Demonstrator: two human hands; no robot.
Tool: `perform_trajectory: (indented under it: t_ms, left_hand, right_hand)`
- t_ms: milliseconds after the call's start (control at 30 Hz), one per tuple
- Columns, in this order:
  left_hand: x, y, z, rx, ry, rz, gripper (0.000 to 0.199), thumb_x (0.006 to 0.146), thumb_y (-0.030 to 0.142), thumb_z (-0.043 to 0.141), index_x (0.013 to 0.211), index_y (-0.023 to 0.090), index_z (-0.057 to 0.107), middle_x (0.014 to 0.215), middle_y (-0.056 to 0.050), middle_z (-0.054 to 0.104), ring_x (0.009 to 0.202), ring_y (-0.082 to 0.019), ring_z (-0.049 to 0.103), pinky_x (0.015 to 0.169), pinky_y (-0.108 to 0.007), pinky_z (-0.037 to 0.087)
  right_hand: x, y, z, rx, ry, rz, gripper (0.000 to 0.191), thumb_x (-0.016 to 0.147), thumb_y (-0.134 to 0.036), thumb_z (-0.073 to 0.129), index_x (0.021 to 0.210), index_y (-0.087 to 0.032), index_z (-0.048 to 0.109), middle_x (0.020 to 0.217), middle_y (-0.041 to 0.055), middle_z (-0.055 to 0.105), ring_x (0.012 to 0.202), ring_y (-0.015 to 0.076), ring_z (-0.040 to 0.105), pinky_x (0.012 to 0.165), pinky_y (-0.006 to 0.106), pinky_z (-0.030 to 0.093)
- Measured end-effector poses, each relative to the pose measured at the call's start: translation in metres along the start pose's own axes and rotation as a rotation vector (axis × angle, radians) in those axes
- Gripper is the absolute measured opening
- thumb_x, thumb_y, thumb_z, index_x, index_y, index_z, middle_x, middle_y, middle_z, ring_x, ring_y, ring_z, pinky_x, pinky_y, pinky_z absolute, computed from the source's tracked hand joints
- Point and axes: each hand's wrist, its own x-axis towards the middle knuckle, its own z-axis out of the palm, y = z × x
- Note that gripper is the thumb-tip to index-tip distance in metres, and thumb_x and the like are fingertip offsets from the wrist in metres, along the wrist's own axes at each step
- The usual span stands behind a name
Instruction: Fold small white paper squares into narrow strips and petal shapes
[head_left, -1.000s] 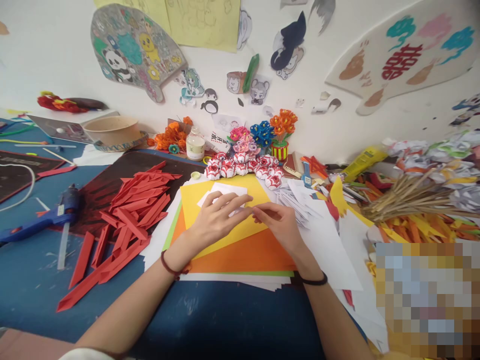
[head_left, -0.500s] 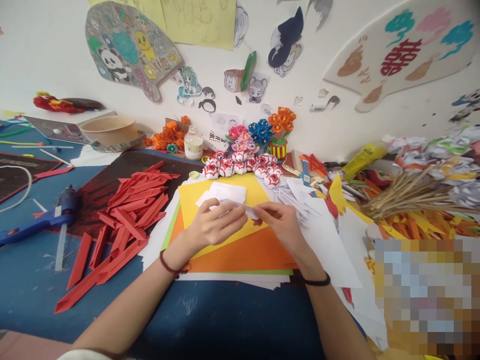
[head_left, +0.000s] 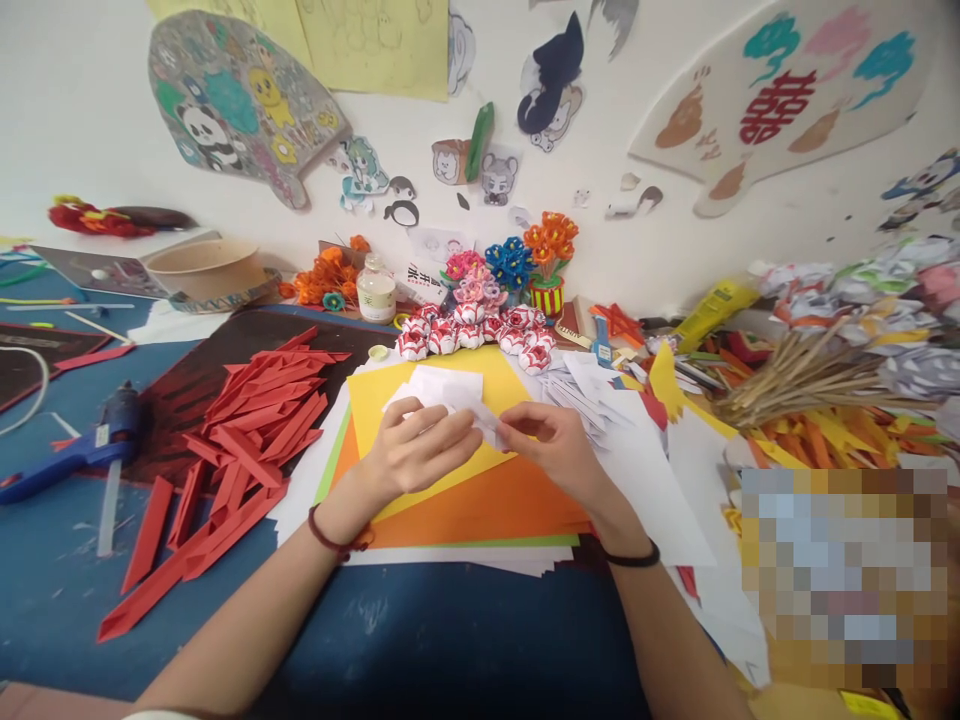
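Observation:
Between my two hands is a small piece of white paper (head_left: 488,424), held above the stack of coloured sheets. My left hand (head_left: 426,445) has its fingers curled around the left part of the paper, hiding some of it. With thumb and fingers, my right hand (head_left: 551,443) pinches the paper's right edge. Behind my left hand, more white paper pieces (head_left: 450,382) lie on a yellow sheet (head_left: 365,400). An orange sheet (head_left: 480,505) shows beneath the yellow one, with green and white sheets under it.
Folded red paper strips (head_left: 262,400) lie in a heap at left, beside a blue glue gun (head_left: 105,440). Red-and-white paper flowers (head_left: 472,330) stand behind the stack. White strips (head_left: 574,400) lie to the right, with a bundle of sticks (head_left: 795,375) beyond.
The white paper between my hands now shows more of its face and tilts differently. The whole view has shifted slightly; both hands keep their grip.

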Motion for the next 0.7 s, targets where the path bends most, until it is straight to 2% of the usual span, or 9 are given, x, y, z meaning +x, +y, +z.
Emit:
perform_trajectory:
  t_ms: [33,100,167,300,433,567,633,700]
  left_hand:
    - [-0.001,-0.001,0.004,0.008,0.003,-0.008,0.026,0.092,0.012,0.052,0.105,0.031,0.063,0.101,0.0,0.072,0.085,-0.016,0.058,0.077,-0.034,0.036]
    - [-0.001,-0.002,0.011,0.032,0.079,-0.047,0.021,0.088,0.014,0.057,0.1,0.03,0.065,0.099,-0.001,0.072,0.086,-0.018,0.057,0.079,-0.036,0.035]
    - [0.001,-0.001,0.018,-0.039,0.078,-0.145,0.016,0.085,0.019,0.062,0.098,0.028,0.065,0.103,-0.003,0.07,0.089,-0.021,0.056,0.08,-0.038,0.035]
    - [0.01,0.008,0.025,-0.23,0.079,-0.452,0.012,0.085,0.029,0.065,0.092,0.021,0.06,0.102,-0.006,0.064,0.092,-0.021,0.054,0.084,-0.038,0.037]
    - [0.017,0.015,0.029,-0.323,0.151,-0.756,0.025,0.082,0.036,0.068,0.076,0.02,0.05,0.083,-0.002,0.056,0.083,-0.019,0.05,0.075,-0.033,0.04]
    - [0.018,0.012,0.031,-0.577,0.064,-1.004,0.028,0.079,0.04,0.069,0.076,0.019,0.049,0.07,0.003,0.051,0.064,-0.013,0.047,0.059,-0.025,0.038]
    - [0.017,0.009,0.032,-0.734,-0.013,-1.046,0.028,0.083,0.041,0.064,0.074,0.019,0.051,0.065,0.004,0.05,0.059,-0.011,0.046,0.055,-0.023,0.036]
    - [0.017,0.008,0.031,-0.787,-0.071,-1.025,0.029,0.086,0.04,0.058,0.068,0.018,0.05,0.061,0.004,0.049,0.058,-0.011,0.045,0.055,-0.023,0.035]
  right_hand:
    - [0.0,0.0,0.001,-0.033,0.024,-0.026,0.021,0.082,-0.038,0.066,0.081,-0.017,0.068,0.076,0.0035,0.069,0.07,0.0166,0.065,0.068,0.029,0.054]
    - [-0.001,0.001,0.003,-0.12,0.09,-0.1,0.017,0.083,-0.034,0.066,0.08,-0.018,0.067,0.076,0.0033,0.068,0.07,0.0166,0.064,0.068,0.029,0.053]
    - [-0.001,0.001,0.005,-0.205,0.16,-0.176,0.012,0.084,-0.03,0.064,0.08,-0.019,0.067,0.076,0.0031,0.068,0.068,0.0163,0.063,0.067,0.029,0.053]
    - [-0.002,0.001,0.012,-0.32,0.25,-0.258,0.01,0.087,-0.026,0.06,0.082,-0.02,0.067,0.076,0.0034,0.068,0.067,0.0165,0.062,0.066,0.03,0.052]
    - [-0.002,-0.001,0.017,-0.386,0.286,-0.295,0.011,0.087,-0.024,0.058,0.082,-0.02,0.066,0.074,0.0032,0.067,0.064,0.016,0.061,0.064,0.03,0.05]
    - [-0.001,0.0,0.017,-0.365,0.276,-0.277,0.01,0.087,-0.023,0.059,0.082,-0.02,0.066,0.075,0.0035,0.068,0.066,0.0163,0.061,0.065,0.03,0.05]
    - [0.0,0.003,0.017,-0.32,0.239,-0.231,0.009,0.086,-0.025,0.06,0.083,-0.019,0.066,0.077,0.0041,0.069,0.068,0.0171,0.063,0.067,0.03,0.051]
    - [0.001,0.007,0.016,-0.27,0.169,-0.167,0.01,0.085,-0.027,0.061,0.085,-0.019,0.067,0.08,0.0042,0.07,0.07,0.0179,0.065,0.068,0.03,0.053]
